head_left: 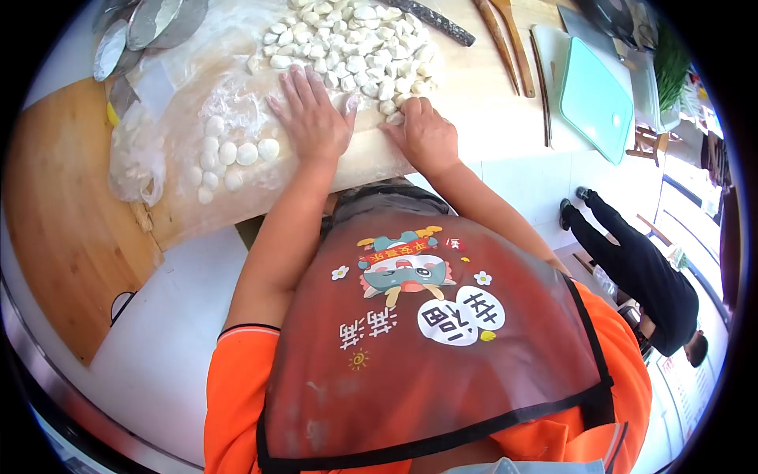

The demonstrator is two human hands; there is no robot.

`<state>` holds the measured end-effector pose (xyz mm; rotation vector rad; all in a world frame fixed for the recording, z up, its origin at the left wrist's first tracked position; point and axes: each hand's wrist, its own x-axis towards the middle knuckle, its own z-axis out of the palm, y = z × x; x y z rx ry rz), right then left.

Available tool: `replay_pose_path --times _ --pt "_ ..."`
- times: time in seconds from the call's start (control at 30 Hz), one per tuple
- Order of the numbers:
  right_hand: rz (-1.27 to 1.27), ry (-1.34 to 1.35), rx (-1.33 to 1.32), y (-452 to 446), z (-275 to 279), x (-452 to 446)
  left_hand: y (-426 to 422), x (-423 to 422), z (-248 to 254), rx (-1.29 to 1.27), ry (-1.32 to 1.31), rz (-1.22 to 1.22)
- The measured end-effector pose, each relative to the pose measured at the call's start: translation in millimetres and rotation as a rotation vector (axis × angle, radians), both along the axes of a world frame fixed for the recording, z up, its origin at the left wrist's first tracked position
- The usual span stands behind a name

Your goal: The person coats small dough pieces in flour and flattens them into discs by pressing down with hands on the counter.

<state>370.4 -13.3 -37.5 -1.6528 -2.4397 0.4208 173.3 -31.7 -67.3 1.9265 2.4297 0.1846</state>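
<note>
Fingers (303, 88) of left hand (320, 130) spread, palm down on table (493, 118); right hand (431, 141) curls beside dough lumps (365, 63), grip unclear. We likely press dough: best weight even, discs (247, 154) kept apart.

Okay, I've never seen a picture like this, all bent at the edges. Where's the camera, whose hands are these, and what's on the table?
There is no machine: these are one person's bare hands. The picture comes from a camera on that person's head, looking forward and down, so the apron and orange sleeves fill the lower part. On the floured table lie a heap of pale, dough-like pieces and, further left, some rounder pieces. The left hand lies palm down with fingers spread, next to the heap. The right hand has its fingers curled at the heap's near edge; whether it grips a piece is hard to tell. Another person, in dark clothes, is to the right.
</note>
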Motion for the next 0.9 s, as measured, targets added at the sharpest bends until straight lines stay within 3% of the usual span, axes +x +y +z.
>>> replay_pose_path --times 0.1,0.2,0.27,0.33,0.43,0.63,0.9 --pt "0.053 0.012 0.010 -7 0 5 3 -4 -7 0.080 -0.073 -0.021" --pt "0.267 0.112 0.138 -28 -14 -11 7 -35 -8 0.084 -0.115 -0.108" --pt "0.400 0.214 0.052 -41 -13 -39 1 -77 -16 0.148 -0.106 -0.175" --pt "0.511 0.284 0.038 -43 -20 -72 -4 -118 -9 -0.021 -0.061 -0.113" --pt "0.427 0.288 -0.033 -36 -7 -83 -7 -96 -2 0.088 -0.259 -0.031" --pt "0.058 0.251 -0.007 -8 7 -1 -36 2 -11 0.027 -0.120 0.023" --pt "0.102 0.165 0.009 14 10 -4 -8 -2 4 0.027 -0.143 -0.074"
